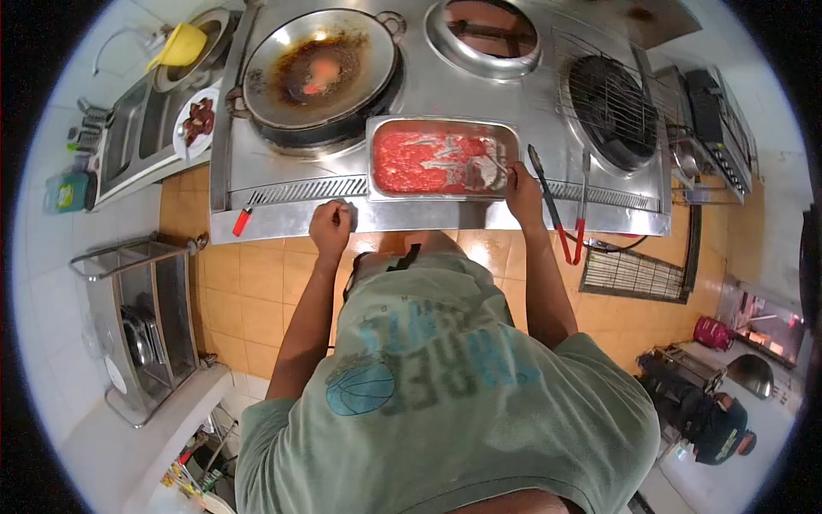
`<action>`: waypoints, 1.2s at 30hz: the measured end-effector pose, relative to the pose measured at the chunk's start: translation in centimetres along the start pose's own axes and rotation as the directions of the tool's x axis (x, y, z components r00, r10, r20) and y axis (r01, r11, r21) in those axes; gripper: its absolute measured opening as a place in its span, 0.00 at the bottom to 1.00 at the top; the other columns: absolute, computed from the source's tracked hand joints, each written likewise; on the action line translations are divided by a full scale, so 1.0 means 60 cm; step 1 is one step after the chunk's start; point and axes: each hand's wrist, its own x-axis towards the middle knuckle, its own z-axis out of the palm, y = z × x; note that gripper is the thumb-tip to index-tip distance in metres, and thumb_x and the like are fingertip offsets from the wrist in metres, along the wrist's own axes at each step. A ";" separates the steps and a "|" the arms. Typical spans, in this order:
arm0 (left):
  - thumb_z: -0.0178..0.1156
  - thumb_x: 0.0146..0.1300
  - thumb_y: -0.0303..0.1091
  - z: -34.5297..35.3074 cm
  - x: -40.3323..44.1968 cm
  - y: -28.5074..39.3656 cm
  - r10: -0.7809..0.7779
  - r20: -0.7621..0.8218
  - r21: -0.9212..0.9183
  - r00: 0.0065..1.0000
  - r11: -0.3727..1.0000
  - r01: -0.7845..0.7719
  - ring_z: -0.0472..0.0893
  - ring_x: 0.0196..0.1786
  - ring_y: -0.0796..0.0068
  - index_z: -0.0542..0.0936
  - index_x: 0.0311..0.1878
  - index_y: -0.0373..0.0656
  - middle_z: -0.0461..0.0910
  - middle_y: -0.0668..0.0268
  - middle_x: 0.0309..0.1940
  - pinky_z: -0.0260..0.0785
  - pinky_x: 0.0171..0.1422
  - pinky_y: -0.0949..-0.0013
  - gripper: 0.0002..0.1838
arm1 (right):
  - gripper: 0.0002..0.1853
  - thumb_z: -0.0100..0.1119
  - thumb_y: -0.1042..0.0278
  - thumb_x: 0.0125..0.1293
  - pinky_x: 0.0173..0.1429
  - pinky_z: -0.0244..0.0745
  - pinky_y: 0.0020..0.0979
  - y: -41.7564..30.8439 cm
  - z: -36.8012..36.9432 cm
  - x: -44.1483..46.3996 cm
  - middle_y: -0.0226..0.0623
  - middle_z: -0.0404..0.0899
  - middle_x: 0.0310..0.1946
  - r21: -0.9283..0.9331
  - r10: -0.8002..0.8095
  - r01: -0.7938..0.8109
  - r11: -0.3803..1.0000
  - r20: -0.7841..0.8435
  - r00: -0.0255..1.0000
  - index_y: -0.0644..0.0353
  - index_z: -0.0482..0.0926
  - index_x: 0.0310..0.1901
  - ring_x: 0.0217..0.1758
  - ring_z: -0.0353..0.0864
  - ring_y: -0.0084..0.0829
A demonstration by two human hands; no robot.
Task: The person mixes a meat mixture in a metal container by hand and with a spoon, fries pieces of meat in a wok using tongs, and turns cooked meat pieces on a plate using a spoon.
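Observation:
A rectangular steel tray [371, 158] holds a red, wet, minced-looking mass [411, 163] and stands at the front of the steel stove. My right hand [522, 193] is closed at the tray's right end around a metal utensil [495, 168], whose head reaches into the red mass; its exact kind is unclear. My left hand [330, 227] is curled closed at the stove's front edge, left of the tray, with nothing visible in it. Right of my right hand lie tongs [552, 201] with red handles.
A large wok [265, 94] with oil and red bits sits at the back left. A round burner ring [437, 43] and a wire grill rack [612, 107] stand further right. A plate of dark red pieces [197, 124] rests beside the sinks. Another person [723, 428] is at lower right.

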 end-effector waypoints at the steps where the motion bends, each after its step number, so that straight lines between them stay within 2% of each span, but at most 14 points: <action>1: 0.57 0.53 0.33 0.002 -0.001 0.004 -0.014 0.007 0.010 1.000 1.000 0.014 0.73 0.24 0.64 0.76 0.26 0.42 0.73 0.62 0.19 0.65 0.29 0.65 0.06 | 0.11 0.49 0.74 0.59 0.36 0.72 0.47 0.011 -0.003 -0.006 0.54 0.77 0.30 -0.021 0.032 -0.031 0.999 0.012 0.999 0.61 0.72 0.44 0.34 0.78 0.53; 4: 0.56 0.55 0.34 0.003 0.000 0.005 -0.042 -0.002 0.058 0.999 0.997 0.042 0.72 0.24 0.63 0.76 0.24 0.42 0.72 0.62 0.18 0.65 0.29 0.64 0.07 | 0.14 0.49 0.70 0.60 0.38 0.73 0.50 0.034 0.004 -0.016 0.54 0.78 0.31 -0.082 0.170 -0.163 0.983 0.080 0.982 0.59 0.70 0.48 0.33 0.78 0.54; 7: 0.56 0.55 0.34 0.003 0.002 0.010 -0.067 0.033 0.094 0.997 0.994 0.064 0.72 0.25 0.63 0.75 0.23 0.42 0.72 0.63 0.17 0.64 0.30 0.64 0.08 | 0.15 0.48 0.67 0.62 0.38 0.73 0.50 0.043 0.010 -0.028 0.54 0.78 0.31 0.016 0.061 -0.065 0.998 0.163 0.985 0.58 0.69 0.51 0.34 0.78 0.55; 11: 0.55 0.57 0.35 0.006 0.006 0.025 -0.116 0.024 0.150 0.993 0.982 0.112 0.71 0.26 0.62 0.75 0.22 0.42 0.71 0.62 0.17 0.62 0.30 0.62 0.10 | 0.20 0.50 0.59 0.63 0.39 0.73 0.49 0.025 -0.021 -0.036 0.51 0.79 0.31 -0.085 0.144 -0.121 0.989 0.356 0.923 0.57 0.67 0.54 0.36 0.78 0.54; 14: 0.53 0.59 0.35 0.026 0.004 0.023 -0.274 -0.094 0.035 0.957 0.960 0.279 0.73 0.22 0.65 0.75 0.23 0.40 0.74 0.62 0.16 0.63 0.27 0.66 0.12 | 0.25 0.53 0.55 0.62 0.41 0.73 0.41 0.053 -0.080 -0.035 0.51 0.79 0.30 0.060 0.132 -0.149 0.987 0.232 0.964 0.63 0.69 0.55 0.35 0.79 0.49; 15: 0.52 0.59 0.35 0.031 0.006 0.023 -0.349 -0.130 -0.042 0.928 0.937 0.346 0.73 0.21 0.67 0.75 0.23 0.39 0.74 0.62 0.16 0.63 0.26 0.67 0.12 | 0.25 0.55 0.55 0.61 0.44 0.72 0.38 0.104 -0.076 -0.042 0.50 0.79 0.33 -0.015 0.033 -0.032 0.999 0.031 0.999 0.66 0.69 0.54 0.38 0.79 0.47; 18: 0.50 0.63 0.35 0.026 0.023 0.056 -0.440 -0.196 -0.249 0.876 0.887 0.390 0.67 0.19 0.81 0.72 0.22 0.37 0.70 0.68 0.15 0.59 0.23 0.74 0.15 | 0.36 0.58 0.50 0.58 0.57 0.59 0.48 0.180 -0.123 -0.087 0.61 0.61 0.54 -0.361 -0.030 -0.052 0.931 -0.216 0.976 0.68 0.60 0.60 0.57 0.60 0.56; 19: 0.49 0.63 0.35 0.026 0.028 0.063 -0.473 -0.218 -0.314 0.854 0.862 0.398 0.65 0.19 0.84 0.71 0.22 0.37 0.67 0.71 0.14 0.57 0.23 0.75 0.15 | 0.41 0.58 0.45 0.57 0.58 0.57 0.49 0.158 -0.151 -0.098 0.63 0.59 0.54 -0.293 0.086 -0.136 0.947 -0.176 0.981 0.67 0.56 0.62 0.57 0.60 0.57; 21: 0.49 0.63 0.34 0.024 0.039 0.073 -0.467 -0.278 -0.331 0.839 0.867 0.373 0.65 0.20 0.84 0.70 0.22 0.37 0.66 0.72 0.14 0.57 0.23 0.75 0.15 | 0.47 0.64 0.46 0.52 0.55 0.62 0.50 0.213 -0.144 -0.145 0.63 0.52 0.58 -0.508 0.063 -0.124 0.853 -0.136 0.989 0.63 0.51 0.66 0.57 0.60 0.58; 23: 0.49 0.63 0.33 0.032 0.039 0.050 -0.433 -0.330 -0.261 0.839 0.896 0.360 0.64 0.19 0.83 0.70 0.22 0.36 0.66 0.69 0.14 0.56 0.23 0.74 0.15 | 0.48 0.67 0.51 0.52 0.49 0.70 0.45 0.235 -0.132 -0.166 0.60 0.50 0.60 -0.235 0.117 -0.135 0.963 -0.090 0.989 0.62 0.48 0.66 0.55 0.64 0.55; 24: 0.51 0.62 0.32 0.033 0.039 0.029 -0.275 -0.382 -0.054 0.882 0.960 0.276 0.66 0.16 0.77 0.69 0.20 0.35 0.69 0.63 0.12 0.58 0.22 0.71 0.16 | 0.46 0.65 0.53 0.54 0.46 0.72 0.42 0.246 -0.122 -0.167 0.58 0.51 0.60 -0.170 0.162 -0.169 0.971 -0.053 0.985 0.62 0.48 0.67 0.54 0.66 0.52; 27: 0.51 0.61 0.33 0.024 0.053 0.047 -0.331 -0.276 -0.027 0.902 0.941 0.337 0.66 0.15 0.73 0.68 0.19 0.35 0.68 0.60 0.12 0.57 0.21 0.69 0.16 | 0.37 0.60 0.62 0.60 0.40 0.75 0.35 0.244 -0.131 -0.172 0.53 0.60 0.54 -0.128 0.205 -0.201 0.971 0.023 0.978 0.62 0.51 0.66 0.48 0.71 0.44; 32: 0.53 0.58 0.36 0.036 0.040 0.016 -0.309 -0.274 0.140 0.911 0.924 0.356 0.70 0.17 0.65 0.73 0.21 0.39 0.71 0.60 0.14 0.60 0.23 0.66 0.14 | 0.25 0.52 0.66 0.63 0.44 0.74 0.34 0.192 -0.213 -0.187 0.53 0.65 0.55 -0.263 -0.235 0.239 0.935 0.045 0.971 0.65 0.62 0.60 0.52 0.71 0.45; 36: 0.54 0.57 0.37 0.035 0.040 0.008 -0.308 -0.261 0.155 0.915 0.922 0.355 0.73 0.21 0.61 0.74 0.22 0.41 0.73 0.60 0.17 0.62 0.25 0.63 0.12 | 0.21 0.47 0.64 0.65 0.44 0.72 0.34 0.053 -0.218 -0.067 0.54 0.69 0.52 0.249 -0.090 0.041 0.968 0.190 0.978 0.69 0.67 0.56 0.51 0.73 0.42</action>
